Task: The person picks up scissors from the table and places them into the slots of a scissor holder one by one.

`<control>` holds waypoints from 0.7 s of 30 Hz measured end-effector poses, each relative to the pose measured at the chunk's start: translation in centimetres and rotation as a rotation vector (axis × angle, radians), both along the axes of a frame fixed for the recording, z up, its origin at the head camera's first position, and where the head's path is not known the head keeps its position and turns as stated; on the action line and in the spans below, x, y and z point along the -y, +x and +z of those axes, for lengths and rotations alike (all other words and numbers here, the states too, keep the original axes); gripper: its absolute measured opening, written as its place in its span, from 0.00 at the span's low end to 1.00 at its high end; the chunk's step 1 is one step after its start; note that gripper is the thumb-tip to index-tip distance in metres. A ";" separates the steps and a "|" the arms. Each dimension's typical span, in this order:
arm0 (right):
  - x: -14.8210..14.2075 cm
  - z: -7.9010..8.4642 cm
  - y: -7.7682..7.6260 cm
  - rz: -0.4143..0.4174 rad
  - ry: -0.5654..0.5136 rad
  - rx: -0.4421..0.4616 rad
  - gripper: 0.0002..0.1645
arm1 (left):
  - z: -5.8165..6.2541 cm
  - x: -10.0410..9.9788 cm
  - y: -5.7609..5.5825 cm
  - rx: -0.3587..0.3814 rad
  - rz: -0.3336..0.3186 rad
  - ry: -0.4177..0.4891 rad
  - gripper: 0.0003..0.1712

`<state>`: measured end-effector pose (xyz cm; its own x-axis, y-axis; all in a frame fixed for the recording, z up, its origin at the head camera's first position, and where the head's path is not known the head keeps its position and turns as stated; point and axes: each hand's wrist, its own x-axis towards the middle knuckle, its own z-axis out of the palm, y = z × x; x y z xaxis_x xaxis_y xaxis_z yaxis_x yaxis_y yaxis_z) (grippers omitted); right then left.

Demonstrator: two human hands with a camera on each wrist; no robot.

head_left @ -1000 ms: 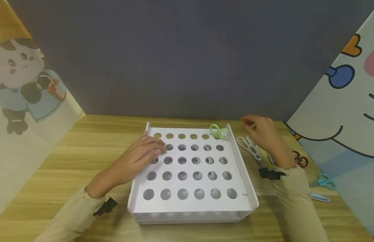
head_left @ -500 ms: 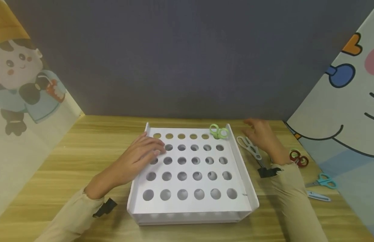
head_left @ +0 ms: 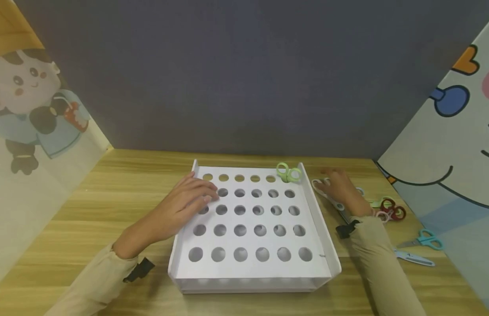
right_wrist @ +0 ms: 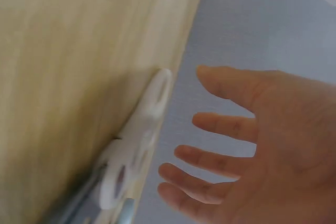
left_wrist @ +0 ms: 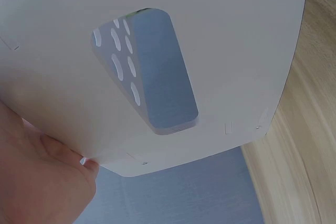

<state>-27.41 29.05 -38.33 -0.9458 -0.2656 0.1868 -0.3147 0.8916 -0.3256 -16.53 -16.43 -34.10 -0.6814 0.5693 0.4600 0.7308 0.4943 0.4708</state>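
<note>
A white rack (head_left: 250,265) with rows of round holes stands on the table. My left hand (head_left: 185,204) rests on its left edge, fingers lying over the holed top; the left wrist view shows the rack's side panel (left_wrist: 236,66) with a slot cut in it. Green-handled scissors (head_left: 289,173) sit in the hole at the rack's back right corner. Over the white-handled scissors (head_left: 321,188) right of the rack hovers my right hand (head_left: 341,188). In the right wrist view its fingers are spread apart, with the scissors' handle below them and nothing held.
Farther right lie dark red scissors (head_left: 392,210), teal scissors (head_left: 426,239) and a light blue-handled tool (head_left: 416,258). Light green and pink handles show beside the red ones. A dark grey panel (head_left: 244,79) closes off the back of the table, and printed panels stand at both sides.
My right hand has moved down and nearer, from behind the white-handled scissors to over their handle. The left hand stays on the rack.
</note>
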 end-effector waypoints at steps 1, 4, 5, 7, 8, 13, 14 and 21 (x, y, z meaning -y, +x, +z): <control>0.0 -0.2 -0.1 -0.006 0.007 -0.001 0.31 | 0.0 0.0 0.0 0.000 0.000 0.001 0.15; -0.1 -0.7 -0.1 -0.018 0.038 -0.002 0.32 | 0.1 0.0 0.1 0.003 -0.002 0.004 0.14; -0.1 -0.8 -0.1 -0.020 0.053 0.008 0.33 | 0.2 0.0 0.1 0.004 -0.002 0.005 0.14; -0.2 -1.0 0.0 -0.021 0.078 0.032 0.31 | 0.2 0.0 0.1 0.004 -0.002 0.007 0.14; -0.2 -1.1 0.1 -0.023 0.086 0.039 0.30 | 0.2 0.0 0.1 0.004 -0.003 0.008 0.14; -0.3 -1.4 0.1 -0.062 0.088 0.083 0.22 | 0.2 -0.1 0.1 0.004 -0.004 0.011 0.14; -0.3 -1.5 0.1 -0.070 0.089 0.088 0.22 | 0.2 -0.1 0.1 0.004 -0.003 0.011 0.14; -0.2 -1.5 -0.1 -0.111 0.095 0.123 0.23 | 0.1 -0.1 0.1 -0.005 -0.003 0.015 0.13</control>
<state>-27.53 29.27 -39.81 -0.9844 -0.1693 0.0475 -0.1758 0.9472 -0.2683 -16.48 -16.36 -33.99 -0.6772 0.5643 0.4721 0.7347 0.4847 0.4745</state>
